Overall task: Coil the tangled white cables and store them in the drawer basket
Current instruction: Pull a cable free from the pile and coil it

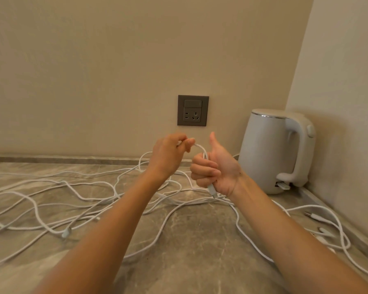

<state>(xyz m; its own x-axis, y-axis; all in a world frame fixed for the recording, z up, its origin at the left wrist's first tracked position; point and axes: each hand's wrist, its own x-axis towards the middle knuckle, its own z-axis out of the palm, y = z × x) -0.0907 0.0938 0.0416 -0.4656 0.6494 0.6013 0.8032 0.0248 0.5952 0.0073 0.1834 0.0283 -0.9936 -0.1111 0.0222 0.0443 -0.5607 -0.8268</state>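
Several tangled white cables (51, 200) sprawl across the marble countertop (189, 251). My right hand (215, 168) grips one cable in its fist, thumb pointing up, and the cable's plug end (212, 190) sticks out below the fist. A short arc of that cable (201, 147) runs up from the fist to my left hand (168, 155), which pinches it between the fingertips. Both hands are raised above the tangle, in front of the wall. No drawer or basket is in view.
A white electric kettle (274, 151) stands in the right corner against the wall. A grey wall socket (193, 110) sits just above my hands. More cable ends and plugs (312, 216) lie at the right edge of the counter.
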